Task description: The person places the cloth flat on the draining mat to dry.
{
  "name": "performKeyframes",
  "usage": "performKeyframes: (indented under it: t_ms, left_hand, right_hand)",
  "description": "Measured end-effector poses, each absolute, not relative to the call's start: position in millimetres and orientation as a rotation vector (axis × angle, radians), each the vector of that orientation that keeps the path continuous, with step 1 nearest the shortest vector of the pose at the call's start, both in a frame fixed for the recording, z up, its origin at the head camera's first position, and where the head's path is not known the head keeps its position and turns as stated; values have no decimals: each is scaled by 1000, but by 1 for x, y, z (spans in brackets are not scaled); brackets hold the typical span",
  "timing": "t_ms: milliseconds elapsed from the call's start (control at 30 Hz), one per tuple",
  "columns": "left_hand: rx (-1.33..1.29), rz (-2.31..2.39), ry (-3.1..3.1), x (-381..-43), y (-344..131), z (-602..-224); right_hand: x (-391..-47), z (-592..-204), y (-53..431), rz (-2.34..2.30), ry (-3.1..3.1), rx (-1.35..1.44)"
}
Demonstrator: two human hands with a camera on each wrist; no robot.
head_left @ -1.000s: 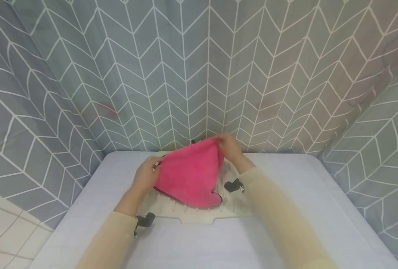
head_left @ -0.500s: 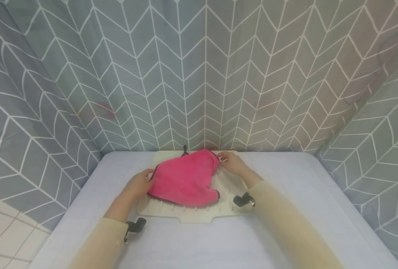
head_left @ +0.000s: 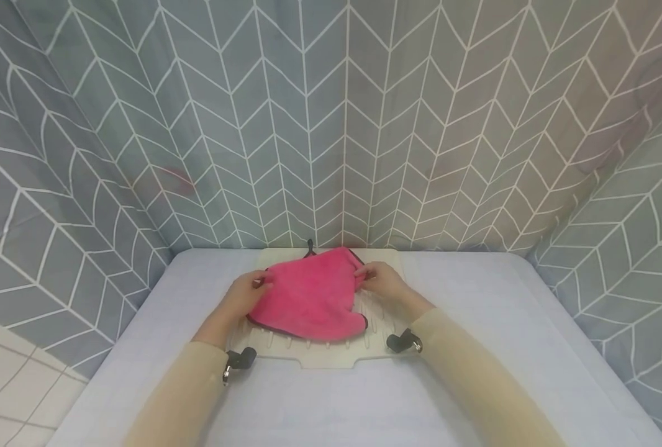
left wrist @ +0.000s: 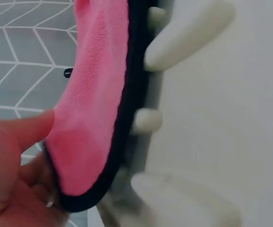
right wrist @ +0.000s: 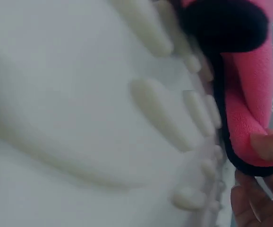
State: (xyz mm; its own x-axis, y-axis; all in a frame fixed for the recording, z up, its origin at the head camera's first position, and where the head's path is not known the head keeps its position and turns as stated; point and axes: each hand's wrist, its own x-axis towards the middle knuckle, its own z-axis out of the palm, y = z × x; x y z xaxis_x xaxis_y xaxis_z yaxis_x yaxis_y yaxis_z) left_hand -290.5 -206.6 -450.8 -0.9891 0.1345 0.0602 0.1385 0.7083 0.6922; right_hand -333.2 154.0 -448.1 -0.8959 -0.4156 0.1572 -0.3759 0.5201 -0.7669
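Note:
A pink cloth (head_left: 308, 298) with dark edging lies crumpled over a cream board with raised pegs (head_left: 328, 359). At its left edge my left hand (head_left: 240, 297) pinches the fabric. The left wrist view has the thumb on the pink face of the cloth (left wrist: 89, 113) and the other fingers partly behind it. My right hand (head_left: 385, 282) grips the right edge. In the right wrist view, that thumb presses on a folded corner of the cloth (right wrist: 245, 132), with fingers beneath. A dark loop (head_left: 310, 248) sticks up behind the cloth.
The board sits at the back of a table with a white cover (head_left: 465, 292). Grey curtains with white chevrons (head_left: 331, 124) stand close behind and on both sides. Tiled floor (head_left: 12, 379) shows at lower left. Small dark mounts are on both wrists.
The right hand has come down from the raised back corner, lowering the cloth onto the board, then slid slightly forward along its edge. The left hand dipped left, then came back right.

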Motion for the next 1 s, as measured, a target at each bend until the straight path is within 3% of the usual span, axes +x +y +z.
performKeyframes:
  t_ms: [433, 667, 1000]
  left_hand:
    - [-185, -1029, -2756, -290, -200, -432]
    - [-165, -1003, -2835, -287, -206, -442]
    - [-279, -965, -3015, -277, -218, -448]
  right_hand:
    - [-357, -391, 183, -1393, 2861, -527]
    - [-365, -407, 182, -1378, 2982, -502]
    - [-327, -421, 192, -939, 2739, -429]
